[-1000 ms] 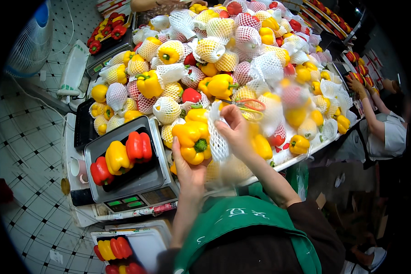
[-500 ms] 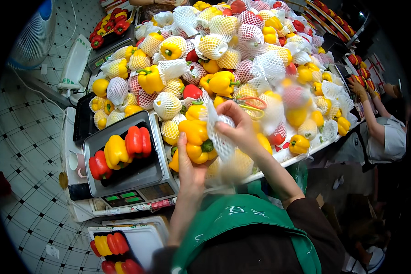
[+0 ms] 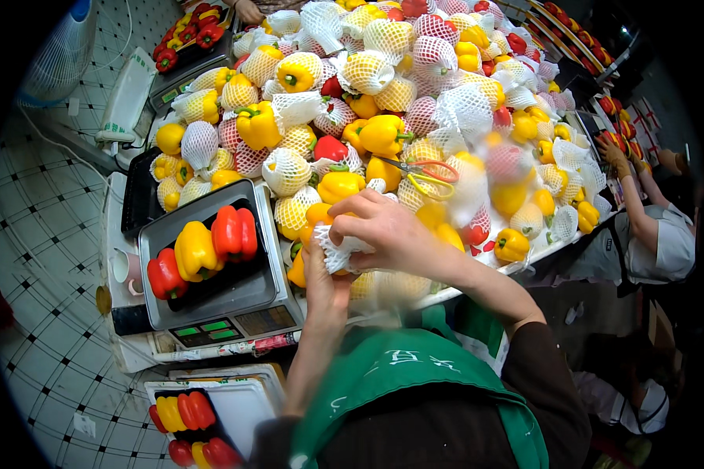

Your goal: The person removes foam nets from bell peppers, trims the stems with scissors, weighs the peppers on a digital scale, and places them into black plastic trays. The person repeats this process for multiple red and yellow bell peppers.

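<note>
A heap (image 3: 368,74) of red and yellow peppers, many in white sleeves, fills the surface (image 3: 489,270), and to its left stands a scale (image 3: 246,305) bearing three peppers (image 3: 197,252) in a row — red, yellow, red. Beside the scale, at the heap's near edge, the two hands meet. The right hand (image 3: 387,234), back upward, has its fingers curled and closed on a net (image 3: 338,250); the left hand (image 3: 326,285) grips a yellow pepper (image 3: 317,215) from below and the side. That pepper sits between the hands, partly behind the net, so how far the net reaches around it cannot be told. The step in hand looks like fitting the net about the pepper; the next move would seem to call for a steady left hand while the right works the rim evenly along, gently, as the mesh looks soft and could bunch or tear. Against the frame half a second ago, the right hand has come left and lower, over the pepper, whose green stem showed then and is hidden now; the net, then held up beside bare yellow skin, is now gathered against it — and the scissors (image 3: 416,169), then partly behind the right hand, lie in plainer view on the heap
</note>
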The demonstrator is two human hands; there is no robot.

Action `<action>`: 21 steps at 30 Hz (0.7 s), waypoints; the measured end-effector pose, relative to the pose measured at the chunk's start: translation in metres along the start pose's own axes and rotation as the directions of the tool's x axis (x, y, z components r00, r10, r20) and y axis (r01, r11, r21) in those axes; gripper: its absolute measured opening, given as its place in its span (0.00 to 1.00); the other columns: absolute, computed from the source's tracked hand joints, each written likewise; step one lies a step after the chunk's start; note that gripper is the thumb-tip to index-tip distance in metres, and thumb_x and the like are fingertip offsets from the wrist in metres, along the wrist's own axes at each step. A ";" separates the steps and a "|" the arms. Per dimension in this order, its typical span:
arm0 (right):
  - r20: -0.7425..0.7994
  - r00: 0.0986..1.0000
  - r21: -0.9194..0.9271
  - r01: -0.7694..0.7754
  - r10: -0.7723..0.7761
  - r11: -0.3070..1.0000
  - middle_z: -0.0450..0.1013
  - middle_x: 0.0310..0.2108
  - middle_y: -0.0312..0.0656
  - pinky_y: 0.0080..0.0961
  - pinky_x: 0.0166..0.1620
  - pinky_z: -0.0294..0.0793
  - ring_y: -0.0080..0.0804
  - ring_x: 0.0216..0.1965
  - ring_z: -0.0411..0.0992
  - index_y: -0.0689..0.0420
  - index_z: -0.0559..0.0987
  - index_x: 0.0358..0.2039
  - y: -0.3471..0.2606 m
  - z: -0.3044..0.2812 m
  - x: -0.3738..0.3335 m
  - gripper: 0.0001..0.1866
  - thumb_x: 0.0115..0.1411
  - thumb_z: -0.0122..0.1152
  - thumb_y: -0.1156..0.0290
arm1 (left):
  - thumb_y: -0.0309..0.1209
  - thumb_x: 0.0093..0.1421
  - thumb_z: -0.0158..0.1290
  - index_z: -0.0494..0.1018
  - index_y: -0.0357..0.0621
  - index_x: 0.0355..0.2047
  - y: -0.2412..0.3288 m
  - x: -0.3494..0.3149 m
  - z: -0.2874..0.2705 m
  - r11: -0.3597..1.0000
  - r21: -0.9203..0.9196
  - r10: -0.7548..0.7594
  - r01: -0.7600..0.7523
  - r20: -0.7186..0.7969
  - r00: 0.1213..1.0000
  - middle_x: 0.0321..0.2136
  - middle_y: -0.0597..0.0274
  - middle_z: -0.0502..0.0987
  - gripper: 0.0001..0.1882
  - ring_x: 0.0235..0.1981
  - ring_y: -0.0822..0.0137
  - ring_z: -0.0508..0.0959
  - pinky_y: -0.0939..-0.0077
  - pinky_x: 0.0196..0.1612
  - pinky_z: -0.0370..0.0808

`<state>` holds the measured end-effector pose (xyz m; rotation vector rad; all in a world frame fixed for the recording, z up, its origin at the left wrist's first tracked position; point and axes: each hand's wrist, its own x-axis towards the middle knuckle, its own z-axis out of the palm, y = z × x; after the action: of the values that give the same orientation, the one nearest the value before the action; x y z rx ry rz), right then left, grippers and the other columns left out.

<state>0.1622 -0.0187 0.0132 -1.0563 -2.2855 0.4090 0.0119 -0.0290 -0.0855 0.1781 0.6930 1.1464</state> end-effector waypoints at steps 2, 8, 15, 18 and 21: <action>-0.053 0.988 -0.158 0.138 -0.148 0.978 0.71 0.43 0.36 0.33 0.39 0.73 0.39 0.43 0.70 0.49 0.72 0.33 0.000 0.002 -0.001 0.18 0.39 0.67 0.69 | 0.44 0.64 0.47 0.61 0.51 0.52 0.002 0.001 0.000 1.000 0.004 0.012 -0.012 0.013 1.000 0.45 0.63 0.71 0.20 0.44 0.66 0.75 0.65 0.43 0.78; 0.078 0.967 -0.458 0.252 -0.244 0.852 0.73 0.40 0.33 0.26 0.28 0.76 0.32 0.36 0.73 0.47 0.73 0.34 0.001 0.004 -0.009 0.17 0.43 0.65 0.62 | 0.47 0.64 0.44 0.69 0.54 0.46 0.006 -0.004 0.015 0.958 0.000 -0.288 0.288 -0.043 0.957 0.40 0.64 0.73 0.17 0.40 0.67 0.76 0.66 0.40 0.78; 0.123 0.992 -0.370 0.084 -0.041 0.925 0.69 0.35 0.33 0.27 0.27 0.75 0.33 0.38 0.70 0.48 0.72 0.34 -0.007 0.001 -0.002 0.19 0.41 0.67 0.63 | 0.52 0.63 0.43 0.66 0.57 0.50 -0.008 0.005 -0.002 0.976 0.105 -0.193 0.191 0.003 0.981 0.44 0.64 0.72 0.21 0.44 0.63 0.74 0.57 0.43 0.76; 0.132 0.991 -0.352 0.030 0.017 0.935 0.68 0.35 0.34 0.28 0.29 0.75 0.34 0.39 0.70 0.48 0.72 0.34 -0.012 -0.002 0.002 0.20 0.39 0.68 0.65 | 0.56 0.62 0.43 0.65 0.59 0.52 -0.018 0.014 -0.019 0.985 0.094 -0.137 0.143 -0.070 0.988 0.47 0.63 0.71 0.24 0.47 0.61 0.73 0.52 0.45 0.74; 0.114 0.993 -0.252 -0.010 0.040 0.968 0.68 0.34 0.36 0.30 0.32 0.74 0.35 0.39 0.70 0.49 0.72 0.35 -0.006 -0.008 0.006 0.20 0.40 0.68 0.68 | 0.57 0.61 0.44 0.65 0.58 0.52 -0.015 0.015 -0.017 0.988 0.064 -0.135 0.140 -0.088 0.987 0.48 0.62 0.71 0.26 0.48 0.61 0.73 0.53 0.46 0.74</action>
<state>0.1608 -0.0177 0.0243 -1.2136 -2.4806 0.1987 0.0173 -0.0256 -0.1117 0.1399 0.8075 1.0022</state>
